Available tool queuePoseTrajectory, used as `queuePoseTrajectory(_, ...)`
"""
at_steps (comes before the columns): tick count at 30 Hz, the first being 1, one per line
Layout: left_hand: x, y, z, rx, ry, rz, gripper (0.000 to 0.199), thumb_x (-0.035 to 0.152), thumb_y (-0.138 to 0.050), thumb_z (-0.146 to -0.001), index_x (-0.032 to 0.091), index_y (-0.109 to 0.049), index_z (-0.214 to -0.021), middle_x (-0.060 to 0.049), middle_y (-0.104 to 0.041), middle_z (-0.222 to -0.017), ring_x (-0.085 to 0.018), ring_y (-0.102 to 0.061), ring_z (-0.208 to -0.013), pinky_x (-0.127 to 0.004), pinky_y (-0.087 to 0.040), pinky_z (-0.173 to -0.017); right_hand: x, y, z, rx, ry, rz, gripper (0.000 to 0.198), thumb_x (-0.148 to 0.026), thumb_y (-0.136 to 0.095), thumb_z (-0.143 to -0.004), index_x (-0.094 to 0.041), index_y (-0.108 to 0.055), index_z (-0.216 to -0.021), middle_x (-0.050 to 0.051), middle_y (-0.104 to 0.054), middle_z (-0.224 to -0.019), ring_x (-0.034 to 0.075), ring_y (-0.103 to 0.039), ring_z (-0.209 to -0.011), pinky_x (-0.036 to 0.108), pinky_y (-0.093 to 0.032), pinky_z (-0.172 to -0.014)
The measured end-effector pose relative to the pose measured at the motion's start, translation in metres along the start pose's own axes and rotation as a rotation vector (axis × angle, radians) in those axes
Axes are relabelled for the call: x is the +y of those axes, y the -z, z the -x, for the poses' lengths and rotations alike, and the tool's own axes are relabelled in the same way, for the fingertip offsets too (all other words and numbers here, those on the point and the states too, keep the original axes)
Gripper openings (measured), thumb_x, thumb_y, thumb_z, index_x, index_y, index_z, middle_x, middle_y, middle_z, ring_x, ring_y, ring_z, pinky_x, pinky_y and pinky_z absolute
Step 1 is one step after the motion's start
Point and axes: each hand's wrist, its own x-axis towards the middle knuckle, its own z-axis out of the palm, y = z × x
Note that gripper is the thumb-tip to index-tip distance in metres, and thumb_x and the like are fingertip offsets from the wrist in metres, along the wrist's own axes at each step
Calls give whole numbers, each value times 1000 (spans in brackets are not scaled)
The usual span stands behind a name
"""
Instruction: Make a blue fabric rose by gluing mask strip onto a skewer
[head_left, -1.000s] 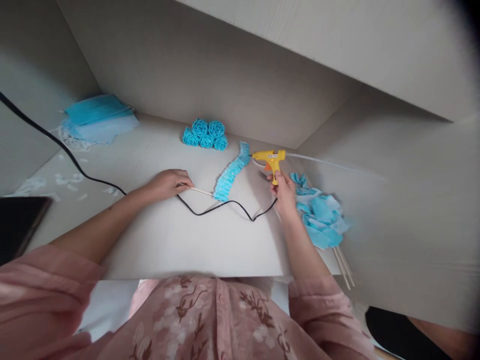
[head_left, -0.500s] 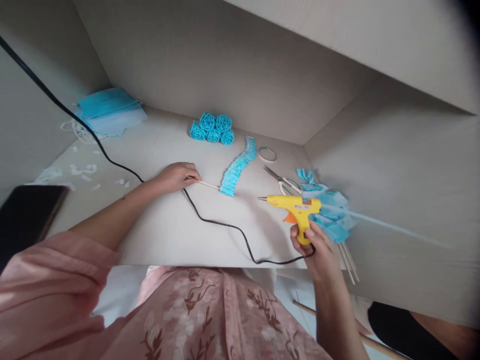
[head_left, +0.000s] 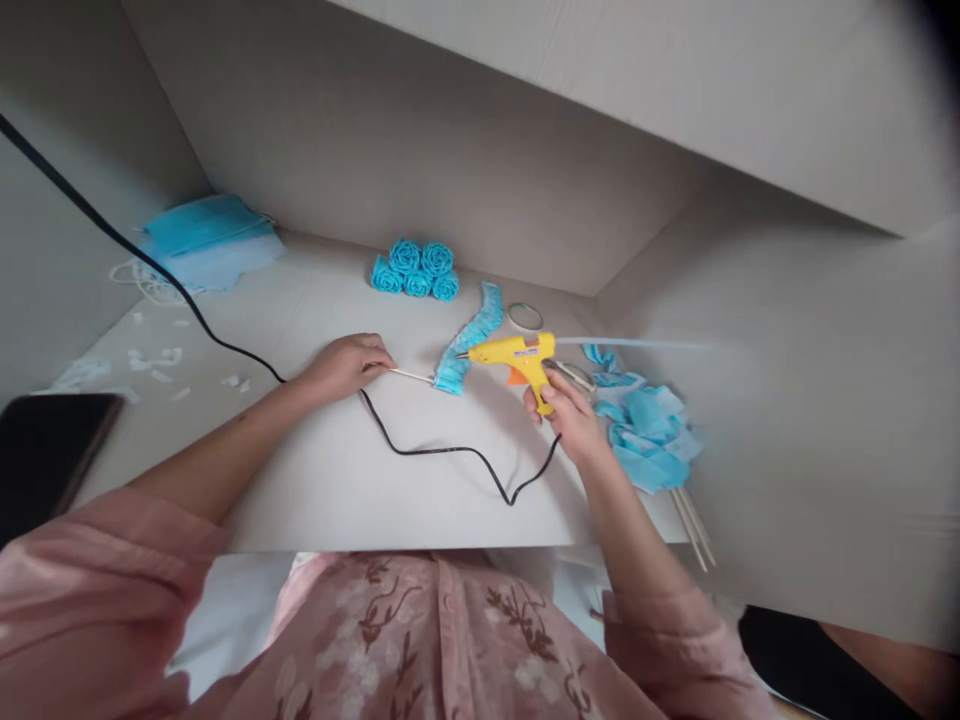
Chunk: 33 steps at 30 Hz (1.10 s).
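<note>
Between the closed fingers of my left hand [head_left: 346,364] is a thin wooden stick [head_left: 411,375]. Its far end meets the lower end of a pleated light-blue strip [head_left: 474,336] lying on the table. My right hand [head_left: 568,408] is wrapped round the handle of a yellow glue gun [head_left: 517,355], which has an orange trigger. The gun's metal nozzle points left, over or close to the strip; whether it touches cannot be made out. A pale glue stick [head_left: 630,343] juts from the gun's back.
Several rolled blue flowers [head_left: 416,270] stand at the back. Blue face masks [head_left: 206,235] lie back left, a tape ring [head_left: 525,317] behind the gun. Scissors [head_left: 574,378], partly hidden, and blue strips [head_left: 649,425] lie right. A black cord [head_left: 442,451] crosses the table; a phone [head_left: 52,450] lies left.
My right hand has carried the glue gun left and away from me, bringing its nozzle to the pleated strip. My left hand still holds the stick in about the same place.
</note>
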Motion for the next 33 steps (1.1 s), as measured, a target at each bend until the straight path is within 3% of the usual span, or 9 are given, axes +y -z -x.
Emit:
queuePoseTrajectory(6, -2, 5, 0, 6, -4, -30, 29, 29, -52, -99, 19, -79, -96, -7, -71, -92, -18, -64, -85, -28, -46, -76, 10, 6, -45, -100, -37, 60, 42, -58, -75, -76, -21, -67, -92, -2, -53, -63, 12, -43, -55, 29, -38, -55)
queuePoseTrajectory(12, -9, 5, 0, 1, -44, -15, 33, 35, -52, -102, 21, -80, -92, -7, -71, -88, -18, -62, -83, -30, -44, -77, 27, 7, -38, -58, -46, 149, 39, -52, -74, -78, -18, -70, -95, -2, -57, -63, 13, -47, -57, 28, -39, -56)
queuePoseTrajectory(22, -8, 6, 0, -10, -14, 15, 41, 46, -50, -104, 23, -81, -91, -6, -70, -86, -18, -61, -84, -30, -44, -76, 29, 11, -39, -86, -50, 114, 36, -51, -70, -81, -17, -72, -93, -1, -55, -63, 13, -46, -57, 28, -39, -55)
queuePoseTrajectory(29, -9, 6, -1, -12, -25, 11, 43, 48, -49, -104, 24, -81, -91, -6, -70, -86, -19, -61, -83, -30, -44, -76, 23, 6, -36, -137, 16, 317, 40, -55, -68, -84, -17, -75, -96, 0, -57, -65, 14, -46, -57, 28, -38, -55)
queuePoseTrajectory(33, -10, 5, -1, -1, -31, 14, 44, 49, -48, -104, 23, -82, -90, -6, -70, -86, -19, -61, -83, -31, -44, -76, 24, 8, -36, -74, 42, 372, 41, -52, -67, -85, -17, -75, -104, 0, -57, -65, 14, -48, -59, 28, -38, -56)
